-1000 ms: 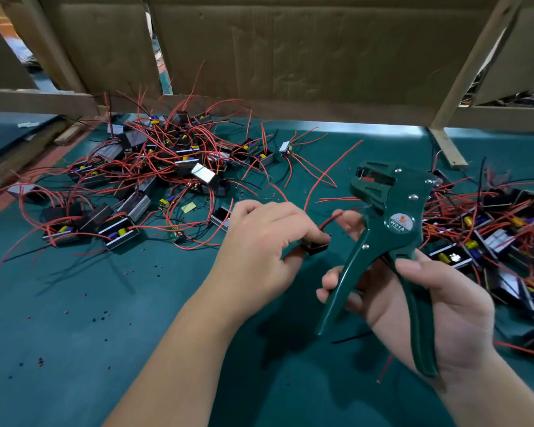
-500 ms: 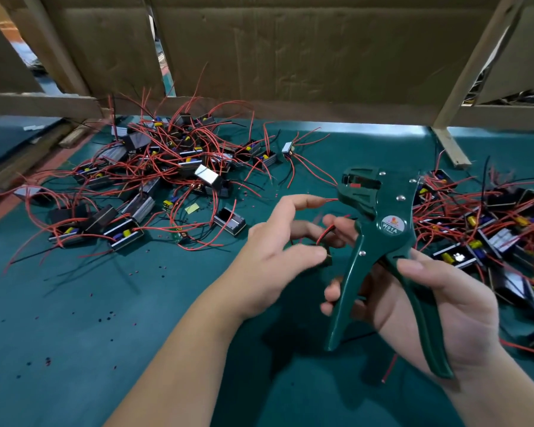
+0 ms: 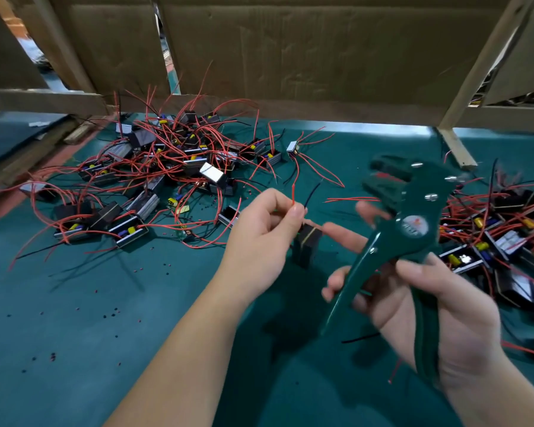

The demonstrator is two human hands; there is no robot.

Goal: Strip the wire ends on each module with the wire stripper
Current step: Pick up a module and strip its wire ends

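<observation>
Above the green table (image 3: 74, 318), between two heaps of modules, the left hand (image 3: 259, 229) pinches a red wire (image 3: 293, 195) between thumb and forefinger, with its free end standing up out of the pinch. A black wire (image 3: 313, 192) rises just beside it. Both seem to run from the small dark module (image 3: 305, 245) that hangs just under the fingertips, off the table. The right hand (image 3: 438, 309) has its fingers curled round the handles of the wire stripper (image 3: 404, 238), which are spread apart, and its forefinger reaches out to the side of the module. The stripper's head is blurred, so how its mouth stands cannot be told for sure. It sits near the wire end, up and to the right, but not on it. The step in hand looks to be feeding that red end into the tool. To do it well, the pinch should sit low enough to leave a short stub free yet close enough that the thin wire does not fold. The stub should go in square to the blades and only a little way, with the black wire kept aside. One full, steady squeeze should cut cleaner than a hesitant one. The left heap (image 3: 173, 167) and the right heap (image 3: 506, 238) lie well apart, and dark and red crumbs of insulation (image 3: 111, 312) dot the table.
</observation>
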